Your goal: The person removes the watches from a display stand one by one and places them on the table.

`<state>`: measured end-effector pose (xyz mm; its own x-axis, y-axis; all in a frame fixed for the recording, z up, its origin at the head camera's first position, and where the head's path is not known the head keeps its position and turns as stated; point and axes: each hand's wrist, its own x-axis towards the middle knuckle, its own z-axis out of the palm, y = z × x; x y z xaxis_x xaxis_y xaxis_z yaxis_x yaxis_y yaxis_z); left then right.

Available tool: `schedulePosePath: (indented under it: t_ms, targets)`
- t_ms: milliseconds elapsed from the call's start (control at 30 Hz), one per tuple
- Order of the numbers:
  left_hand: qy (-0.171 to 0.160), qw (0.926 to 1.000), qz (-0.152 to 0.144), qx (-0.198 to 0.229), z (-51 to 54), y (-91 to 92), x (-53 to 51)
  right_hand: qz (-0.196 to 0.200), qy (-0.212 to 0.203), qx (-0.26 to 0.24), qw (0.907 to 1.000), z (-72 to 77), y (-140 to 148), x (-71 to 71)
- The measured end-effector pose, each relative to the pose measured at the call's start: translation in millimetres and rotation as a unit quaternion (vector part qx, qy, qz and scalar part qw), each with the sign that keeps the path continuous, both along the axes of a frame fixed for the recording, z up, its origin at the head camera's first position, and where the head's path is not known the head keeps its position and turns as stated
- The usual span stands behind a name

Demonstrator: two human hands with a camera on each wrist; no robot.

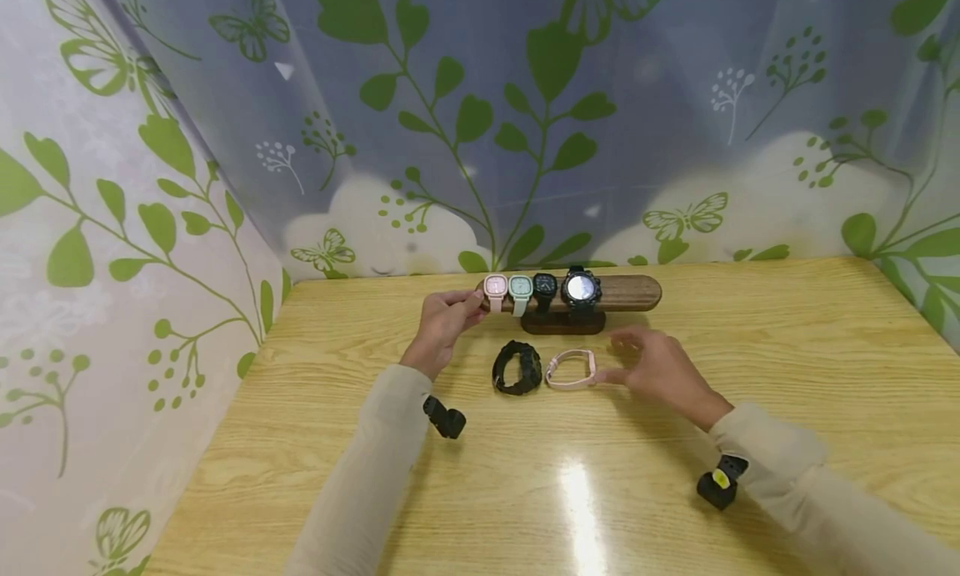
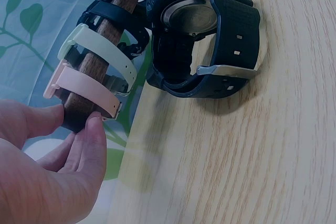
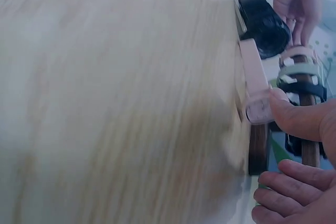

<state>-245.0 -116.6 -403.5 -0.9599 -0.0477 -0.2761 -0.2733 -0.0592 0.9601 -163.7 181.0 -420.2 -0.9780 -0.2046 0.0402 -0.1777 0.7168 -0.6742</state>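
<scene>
My left hand (image 1: 444,326) pinches the left end of a dark wooden watch stand (image 1: 630,293) between thumb and fingers. Along its bar sit a pink watch (image 1: 496,288), a mint green watch (image 1: 520,288), a small black watch (image 1: 545,287) and a large black round watch (image 1: 581,288). Two buckled watches stand on the table before it: a chunky black watch (image 2: 236,40) and a pale pink watch (image 3: 256,77). Beside the latter, my right hand (image 1: 660,372) has its fingers spread apart. Its thumb tip is at the pink watch's face; whether they touch I cannot tell.
A light wood-grain table (image 1: 510,493) carries everything, with a glare patch near its front. Behind and at the left hangs a curtain (image 1: 660,101) printed with green leaves and butterflies. Each sleeve bears a small black wrist camera (image 1: 446,419).
</scene>
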Motion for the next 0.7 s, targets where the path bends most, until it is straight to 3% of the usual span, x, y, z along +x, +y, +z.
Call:
schedulePosePath:
  t_ms: [467,700]
  targets:
    - [0.003,1.0000,-0.002,0.002,0.9,-0.1,0.9,-0.026,-0.048,0.025,0.9982,16.1,32.6,-6.5]
    - [0.001,1.0000,-0.002,-0.001,1.1,-0.1,0.9,-0.041,-0.045,0.048,0.9970,23.4,46.4,-14.6]
